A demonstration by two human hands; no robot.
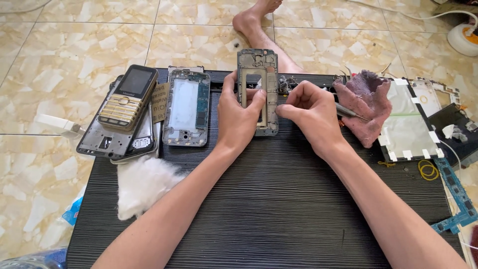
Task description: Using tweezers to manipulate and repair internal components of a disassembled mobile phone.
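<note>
My left hand holds a bare metal phone frame upright on the black ribbed table, thumb through its middle opening. At the frame's right edge my right hand pinches thin metal tweezers, whose free end sticks out to the right toward a pink cloth. Small loose parts lie just behind my right hand.
Left of the frame lies an opened phone body with a blue board, then a gold keypad phone stacked on grey phone housings. White cotton sits front left. A pink cloth, a white panel, a blue circuit board lie right.
</note>
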